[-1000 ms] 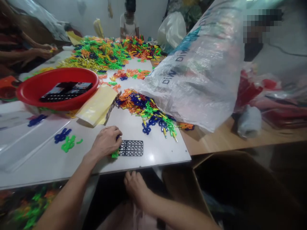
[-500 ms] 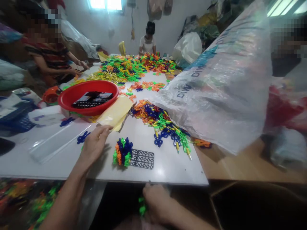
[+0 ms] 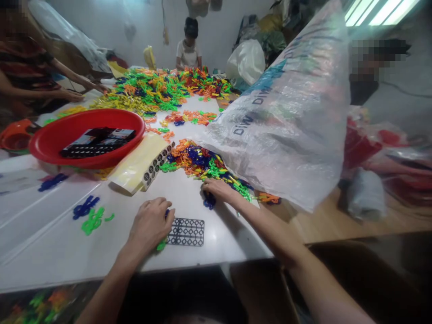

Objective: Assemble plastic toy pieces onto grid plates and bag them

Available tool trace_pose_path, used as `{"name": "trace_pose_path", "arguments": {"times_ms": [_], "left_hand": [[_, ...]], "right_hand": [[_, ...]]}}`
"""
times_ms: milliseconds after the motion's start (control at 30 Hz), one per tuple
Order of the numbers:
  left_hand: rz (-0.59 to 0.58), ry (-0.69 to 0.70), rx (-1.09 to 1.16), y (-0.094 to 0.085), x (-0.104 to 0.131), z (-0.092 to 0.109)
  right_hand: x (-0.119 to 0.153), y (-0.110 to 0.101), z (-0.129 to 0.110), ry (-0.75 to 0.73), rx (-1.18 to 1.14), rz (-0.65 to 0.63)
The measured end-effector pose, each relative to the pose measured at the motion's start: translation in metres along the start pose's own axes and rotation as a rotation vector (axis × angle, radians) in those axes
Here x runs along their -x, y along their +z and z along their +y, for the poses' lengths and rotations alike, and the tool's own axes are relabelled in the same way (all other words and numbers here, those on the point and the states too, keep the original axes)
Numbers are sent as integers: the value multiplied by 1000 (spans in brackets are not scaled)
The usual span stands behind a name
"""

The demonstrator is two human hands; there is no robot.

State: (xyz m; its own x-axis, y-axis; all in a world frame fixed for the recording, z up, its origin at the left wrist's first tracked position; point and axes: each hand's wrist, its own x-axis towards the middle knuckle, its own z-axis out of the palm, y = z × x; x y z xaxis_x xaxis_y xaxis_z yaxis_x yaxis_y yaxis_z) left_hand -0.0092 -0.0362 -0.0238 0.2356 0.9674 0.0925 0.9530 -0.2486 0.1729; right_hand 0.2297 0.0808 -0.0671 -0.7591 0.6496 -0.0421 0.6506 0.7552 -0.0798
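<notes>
Showing, in the head view, a person's two bare hands above a white counter (image 3: 232, 246) beside a sloping heap of coloured plastic pieces (image 3: 194, 157). The right hand (image 3: 216, 189) is the nearer to this heap. Its forearm comes in from the lower right, and its fingers point to the left and down over dark blue plastic pieces (image 3: 209, 201) at the heap's near edge. The heap's long axis runs obliquely, from the far left toward the near right, so that most of it lies beyond the right hand. The left hand (image 3: 151, 222) arches, palm down with fingers curved, over a small cluster, of which a green plastic piece (image 3: 161, 245) shows below the palm. The black plastic grid (image 3: 187, 231) lies flat just to the right of the left fingertips, its long axis running left to right, roughly along the counter's front edge; the right hand is farther off, beyond it. Because the knuckles cover the fingertips and the picture is soft, one cannot tell whether either hand is clamped on the pieces beneath it.
</notes>
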Motion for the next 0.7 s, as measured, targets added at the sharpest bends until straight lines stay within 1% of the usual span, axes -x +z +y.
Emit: {"name": "trace_pose_path", "arguments": {"times_ms": [67,133,233,300,367,433,467,500,533,600,633,700], "left_hand": [[13,-22,11,1,-6,3],[15,-48,14,2,-13,7],[-15,-57,14,3,-21,9],[4,-34,24,1,-23,7],[100,-12,33,-3,-24,4],[188,13,32,-6,-26,2],[181,31,31,-6,-27,1],[134,48,27,-6,-28,1],[65,56,23,-5,-29,2],[-63,41,14,0,-30,3],[-95,27,11,1,-30,4],[-98,0,17,4,-29,5]], "right_hand": [[7,14,9,-54,19,-8],[8,21,13,-78,21,5],[11,21,12,-39,-48,22],[17,15,6,45,-134,62],[25,8,-9,171,-289,187],[32,5,-33,308,-531,372],[33,6,-48,350,-678,443],[34,10,-64,372,-824,478],[32,15,-80,380,-950,478],[26,29,-108,393,-1101,416],[22,36,-118,406,-1123,391],[12,49,-128,423,-1089,399]]}}
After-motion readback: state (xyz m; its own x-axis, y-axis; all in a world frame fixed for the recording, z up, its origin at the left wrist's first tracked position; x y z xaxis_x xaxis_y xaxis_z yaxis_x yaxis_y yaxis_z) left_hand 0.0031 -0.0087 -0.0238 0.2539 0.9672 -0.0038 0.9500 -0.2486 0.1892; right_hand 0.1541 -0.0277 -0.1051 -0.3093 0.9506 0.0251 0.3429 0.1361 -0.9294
